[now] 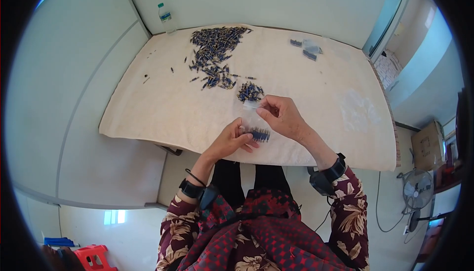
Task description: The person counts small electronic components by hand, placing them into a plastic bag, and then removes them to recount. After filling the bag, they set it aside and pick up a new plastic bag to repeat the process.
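A small clear zip bag (pixel 252 117) is held between both hands, with a row of small dark blue parts with metal ends (pixel 259 134) at its bottom. My left hand (pixel 231 139) is closed around the lower left side of the bag, by the parts. My right hand (pixel 282 115) pinches the bag's top edge near the zip strip. Just beyond the bag lies a small heap of the same parts (pixel 250 92). A much larger pile of them (pixel 213 49) spreads across the far middle of the table.
The table wears a cream cloth (pixel 163 103). Filled bags (pixel 309 54) lie at the far right, and flat clear bags (pixel 359 110) nearer on the right. A water bottle (pixel 166 18) stands at the back left. A fan (pixel 417 189) and a cardboard box (pixel 427 145) are on the right.
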{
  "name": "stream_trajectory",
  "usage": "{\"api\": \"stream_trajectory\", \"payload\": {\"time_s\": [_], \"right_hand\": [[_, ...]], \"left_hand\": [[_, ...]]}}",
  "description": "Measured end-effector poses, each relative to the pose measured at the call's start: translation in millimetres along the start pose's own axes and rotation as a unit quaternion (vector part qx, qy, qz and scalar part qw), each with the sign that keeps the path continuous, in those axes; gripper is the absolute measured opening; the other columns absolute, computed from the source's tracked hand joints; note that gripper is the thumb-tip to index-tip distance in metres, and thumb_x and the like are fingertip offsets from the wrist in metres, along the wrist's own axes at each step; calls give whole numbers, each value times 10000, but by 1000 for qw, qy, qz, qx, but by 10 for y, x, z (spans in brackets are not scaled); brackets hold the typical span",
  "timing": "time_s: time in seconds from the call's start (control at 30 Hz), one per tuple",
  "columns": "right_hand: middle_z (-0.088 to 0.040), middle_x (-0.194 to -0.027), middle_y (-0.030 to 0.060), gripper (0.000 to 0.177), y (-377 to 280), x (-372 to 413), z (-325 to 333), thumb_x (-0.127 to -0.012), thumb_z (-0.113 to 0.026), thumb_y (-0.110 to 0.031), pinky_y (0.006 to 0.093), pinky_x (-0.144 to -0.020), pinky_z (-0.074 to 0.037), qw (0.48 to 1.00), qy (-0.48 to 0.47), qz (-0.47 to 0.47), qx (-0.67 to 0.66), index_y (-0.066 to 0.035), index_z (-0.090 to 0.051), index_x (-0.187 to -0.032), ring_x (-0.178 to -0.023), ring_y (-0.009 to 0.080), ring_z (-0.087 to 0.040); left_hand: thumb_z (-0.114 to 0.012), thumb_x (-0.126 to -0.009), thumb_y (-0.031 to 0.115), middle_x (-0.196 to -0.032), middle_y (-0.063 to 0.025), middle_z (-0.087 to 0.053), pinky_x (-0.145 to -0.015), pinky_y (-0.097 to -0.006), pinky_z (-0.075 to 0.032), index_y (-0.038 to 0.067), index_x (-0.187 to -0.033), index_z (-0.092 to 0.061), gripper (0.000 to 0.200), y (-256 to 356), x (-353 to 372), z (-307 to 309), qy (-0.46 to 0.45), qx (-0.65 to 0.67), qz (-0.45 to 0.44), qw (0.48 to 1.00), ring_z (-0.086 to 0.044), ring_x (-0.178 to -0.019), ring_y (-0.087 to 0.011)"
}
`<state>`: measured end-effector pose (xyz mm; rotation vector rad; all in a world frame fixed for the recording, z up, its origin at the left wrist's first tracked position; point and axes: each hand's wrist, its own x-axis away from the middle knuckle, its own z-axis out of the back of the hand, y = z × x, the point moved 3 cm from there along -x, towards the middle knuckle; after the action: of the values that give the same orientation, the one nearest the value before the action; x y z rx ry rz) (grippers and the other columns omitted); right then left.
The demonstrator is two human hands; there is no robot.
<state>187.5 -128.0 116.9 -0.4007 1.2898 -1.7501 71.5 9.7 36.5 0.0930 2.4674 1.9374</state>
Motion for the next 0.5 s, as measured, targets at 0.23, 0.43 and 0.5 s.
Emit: {"api": "stream_trajectory", "payload": {"time_s": [0.23, 0.43, 0.5], "right_hand": [[-535, -675, -47, 96, -267, -1, 6, -875, -639, -78, 192, -533, -358, 995, -68, 51, -43, -8, -585, -839, -602, 15, -431], [-569, -704, -38, 73, -422, 108, -5, -873, -643, -74, 197, -540, -379, 992, -106, 64, 7, -19, -595, -871, -624, 17, -458], [-601, -741, -22, 82, -438, 149, 32, -872, -643, -71, 194, -559, -401, 995, 0, 101, -1, -9, -618, -920, -645, 19, -482]], "left_hand": [[-564, -960, 181, -1110, -101, -650, -759, -359, -597, -2, -1229, -570, 326, 114, 86, -142, -32, -27, -19, 999, -629, -1058, -218], [-546, -972, 209, -1142, -108, -645, -763, -360, -598, 8, -1213, -600, 319, 179, 153, -251, -37, -41, -42, 998, -632, -1067, -234], [-524, -983, 243, -1159, -119, -641, -764, -356, -598, 12, -1229, -591, 344, 175, 200, -315, -18, -19, -28, 999, -637, -1058, -244]]}}
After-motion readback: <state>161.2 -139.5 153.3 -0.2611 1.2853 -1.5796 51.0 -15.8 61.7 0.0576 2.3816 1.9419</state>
